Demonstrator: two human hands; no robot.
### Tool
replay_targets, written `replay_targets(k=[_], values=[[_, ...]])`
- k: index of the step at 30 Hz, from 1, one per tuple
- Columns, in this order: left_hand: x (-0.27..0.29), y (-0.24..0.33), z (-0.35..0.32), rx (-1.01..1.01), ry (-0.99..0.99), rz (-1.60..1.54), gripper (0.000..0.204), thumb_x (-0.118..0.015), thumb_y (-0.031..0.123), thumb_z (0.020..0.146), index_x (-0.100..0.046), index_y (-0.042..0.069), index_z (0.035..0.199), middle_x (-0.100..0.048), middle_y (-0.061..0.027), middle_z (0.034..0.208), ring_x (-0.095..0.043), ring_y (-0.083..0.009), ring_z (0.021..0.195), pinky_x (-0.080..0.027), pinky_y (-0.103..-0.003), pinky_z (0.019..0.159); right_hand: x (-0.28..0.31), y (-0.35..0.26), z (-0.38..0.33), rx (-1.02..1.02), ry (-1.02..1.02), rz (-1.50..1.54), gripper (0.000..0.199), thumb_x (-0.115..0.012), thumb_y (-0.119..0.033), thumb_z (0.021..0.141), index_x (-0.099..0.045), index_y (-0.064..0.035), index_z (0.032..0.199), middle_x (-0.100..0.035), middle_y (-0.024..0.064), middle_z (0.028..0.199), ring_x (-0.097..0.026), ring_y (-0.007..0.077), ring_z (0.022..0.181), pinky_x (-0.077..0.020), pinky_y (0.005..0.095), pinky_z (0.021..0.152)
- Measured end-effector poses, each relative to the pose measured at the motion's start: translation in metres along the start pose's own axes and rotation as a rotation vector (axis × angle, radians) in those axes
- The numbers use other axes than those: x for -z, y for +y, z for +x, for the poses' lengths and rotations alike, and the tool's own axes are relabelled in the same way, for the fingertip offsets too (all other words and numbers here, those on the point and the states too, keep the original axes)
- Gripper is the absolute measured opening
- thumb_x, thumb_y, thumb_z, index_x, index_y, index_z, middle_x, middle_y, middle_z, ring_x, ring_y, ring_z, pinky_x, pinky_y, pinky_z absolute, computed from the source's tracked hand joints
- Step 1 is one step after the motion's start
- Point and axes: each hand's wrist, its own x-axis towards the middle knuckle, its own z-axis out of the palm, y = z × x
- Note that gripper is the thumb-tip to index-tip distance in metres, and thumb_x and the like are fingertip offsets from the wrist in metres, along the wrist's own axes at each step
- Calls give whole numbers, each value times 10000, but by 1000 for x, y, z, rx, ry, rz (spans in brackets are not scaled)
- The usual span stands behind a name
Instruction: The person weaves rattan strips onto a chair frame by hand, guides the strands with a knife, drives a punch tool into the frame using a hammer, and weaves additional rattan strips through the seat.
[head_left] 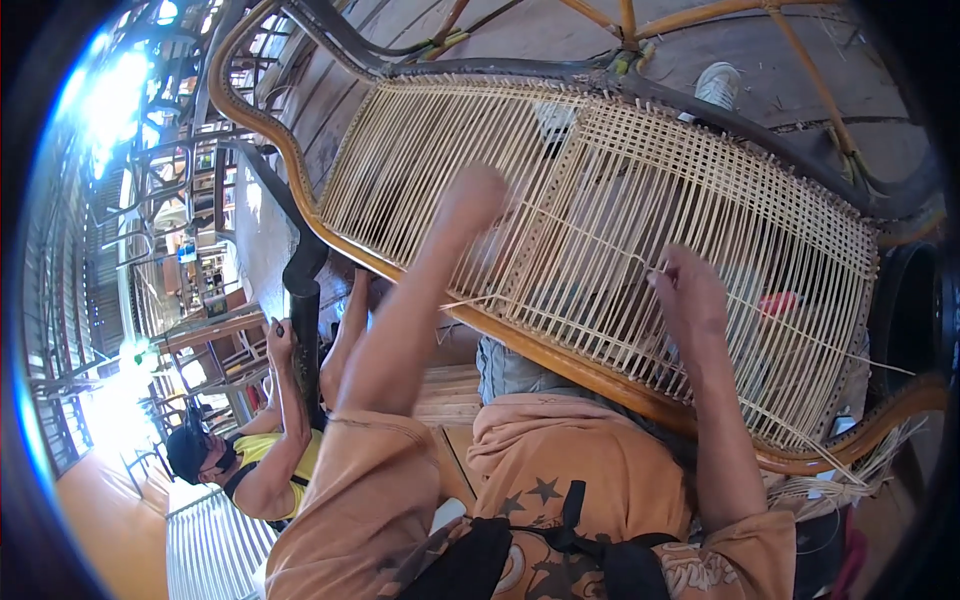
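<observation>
the largest thing is a cane panel [620,230], which lies slanted across the upper middle, in front of the seated person's body. around it goes a curved brown frame [560,362], its near edge close to the person's orange-brown shirt [580,445]. pale strands run side by side between the far edge and the near edge. a narrow middle strip [545,215] divides them into two parts. in the right part, along the far edge, crossing strands make a dense weave; nearer to the person, the gaps are more open.

at the left, a co-worker [265,450] in a yellow top and a dark cap has one hand near a dark bent pole [303,300].

the left hand [473,200] is above the left part of the panel, with curled fingers. it is blurred, so i cannot tell if it holds something. the right hand [692,295] is above the right part, and its thumb and finger are narrow together on a long cross strand [882,363], whose loose end passes over the right edge of the panel.

a white shoe [717,85] is beyond the far edge. a small red thing [778,303] shows through the strands, beside the right hand.
</observation>
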Motion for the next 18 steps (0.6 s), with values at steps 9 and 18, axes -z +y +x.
replay_targets(k=[9, 18], values=[[74, 0, -60, 298, 281, -536, 244, -554, 203, 818, -673, 50, 968, -661, -195, 940, -639, -334, 901, -489, -410, 815, -94, -100, 88, 191, -285, 26, 314, -577, -222, 872, -581, -23, 1115, -620, 167, 1073, -600, 308, 995, -476, 418, 865], [-12, 66, -83, 413, 150, -592, 196, -578, 228, 838, -656, 71, 927, -643, -180, 882, -619, -372, 846, -476, -458, 752, -127, -109, 115, 227, -394, -123, 145, -575, -117, 778, -669, -67, 877, -661, 144, 894, -618, 315, 932, -506, 440, 791]])
